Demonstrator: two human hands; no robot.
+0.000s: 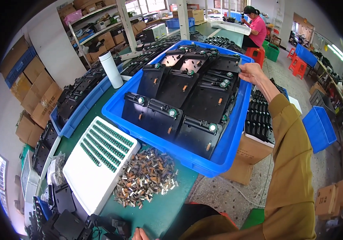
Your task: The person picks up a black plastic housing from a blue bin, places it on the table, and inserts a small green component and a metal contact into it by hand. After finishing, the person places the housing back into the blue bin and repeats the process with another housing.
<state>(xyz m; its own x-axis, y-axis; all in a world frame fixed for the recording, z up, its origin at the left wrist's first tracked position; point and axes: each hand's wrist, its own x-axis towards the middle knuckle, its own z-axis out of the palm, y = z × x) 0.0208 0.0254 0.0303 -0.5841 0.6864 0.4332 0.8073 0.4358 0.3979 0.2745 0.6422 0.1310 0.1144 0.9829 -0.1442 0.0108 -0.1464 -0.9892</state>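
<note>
My right hand [251,73] reaches to the far right corner of a blue plastic bin [167,154]. Its fingers are closed on the edge of a black plastic panel [226,63]. More black panels [179,86] lie overlapped in the bin, each with a round green-and-silver part and a small orange-brown piece. Only the fingertips of my left hand [140,234] show, at the lower edge near the green table; whether they hold anything is hidden. Beside the bin is a heap of small brown, black and white parts [145,178].
A white foam tray [84,176] carries rows of green round parts. Behind it stand a white cylinder [110,70] and a blue tray [84,102] of black panels. Black parts fill a tray on a carton [245,154] at right. A person in pink [256,30] sits far off.
</note>
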